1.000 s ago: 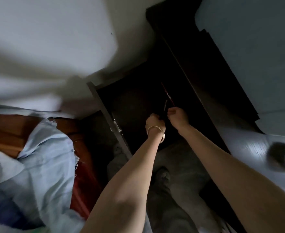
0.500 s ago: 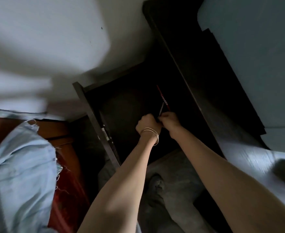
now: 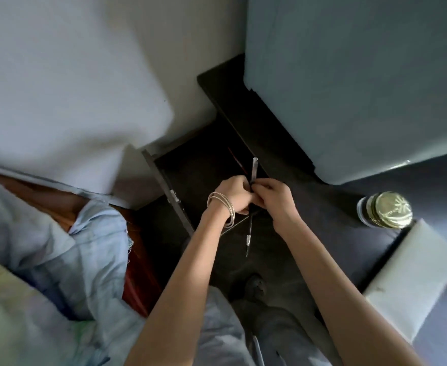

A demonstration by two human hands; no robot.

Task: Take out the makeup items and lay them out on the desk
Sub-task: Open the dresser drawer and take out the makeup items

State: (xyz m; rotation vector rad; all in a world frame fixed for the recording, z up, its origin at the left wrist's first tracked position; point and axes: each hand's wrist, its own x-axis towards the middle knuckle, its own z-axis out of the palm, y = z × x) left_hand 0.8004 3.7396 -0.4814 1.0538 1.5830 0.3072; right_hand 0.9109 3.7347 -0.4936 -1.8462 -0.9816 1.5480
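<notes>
We see a thin dark makeup pencil point(image 3: 254, 170) with a silvery cap at its far end and a silver band near its lower tip, held nearly upright above the open drawer point(image 3: 190, 167). A red pencil point(image 3: 235, 159) lies inside the drawer.

Dark desk point(image 3: 343, 207) at right, bearing a gold-lidded jar point(image 3: 386, 210) and just beside it a white box point(image 3: 412, 278); open dark drawer point(image 3: 190, 175), holding perhaps a red pencil point(image 3: 237, 161).
</notes>
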